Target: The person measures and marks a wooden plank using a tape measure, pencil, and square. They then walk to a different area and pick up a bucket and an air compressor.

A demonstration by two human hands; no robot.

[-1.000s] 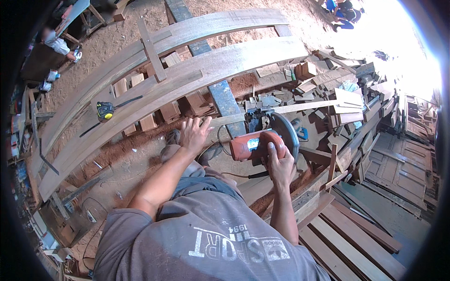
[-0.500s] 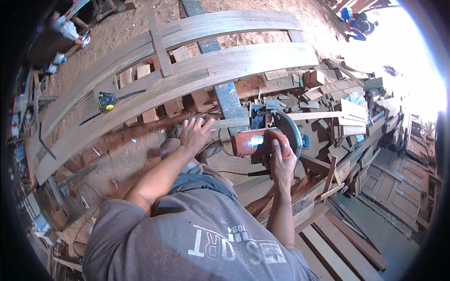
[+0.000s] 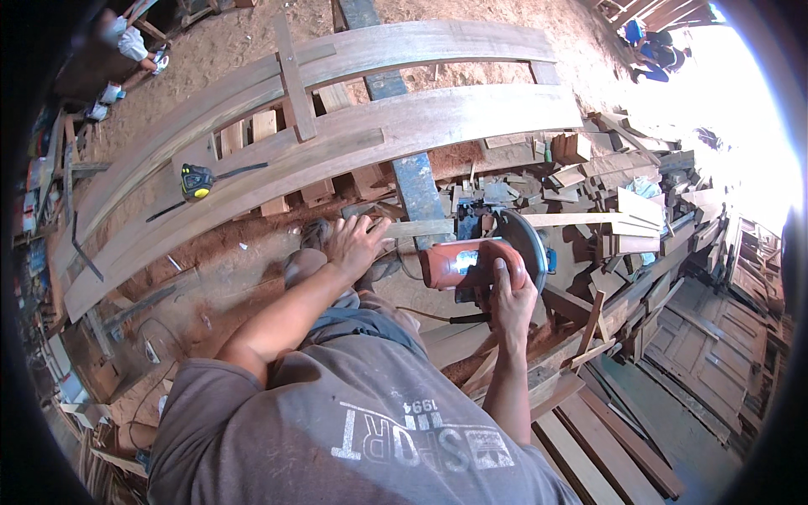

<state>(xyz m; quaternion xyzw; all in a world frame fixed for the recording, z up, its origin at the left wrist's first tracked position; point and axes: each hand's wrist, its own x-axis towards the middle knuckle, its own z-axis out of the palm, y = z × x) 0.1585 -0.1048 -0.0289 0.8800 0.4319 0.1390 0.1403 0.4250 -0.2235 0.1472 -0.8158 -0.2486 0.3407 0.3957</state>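
My right hand [image 3: 511, 290] is wrapped round the handle of a miter saw [image 3: 450, 264]. The saw has a red motor housing and a round grey blade guard [image 3: 523, 238] on its right side. Left of the saw, my left hand [image 3: 355, 248] holds a narrow wooden strip [image 3: 425, 228], its fingers bent over the near end. The strip's other end reaches the saw's base, close to the blade. Where the blade meets the wood is hidden by the guard and housing.
Beyond the saw lie two long wide planks [image 3: 471, 109] with a crosspiece [image 3: 292, 80]; a black and yellow tape measure [image 3: 196, 182] rests there. Offcuts [image 3: 635, 220] pile up at the right. A power cord [image 3: 468, 319] runs beneath the saw. Two other people are far off.
The whole view has shifted slightly. Both hands, the saw and the strip keep nearly the same places relative to each other.
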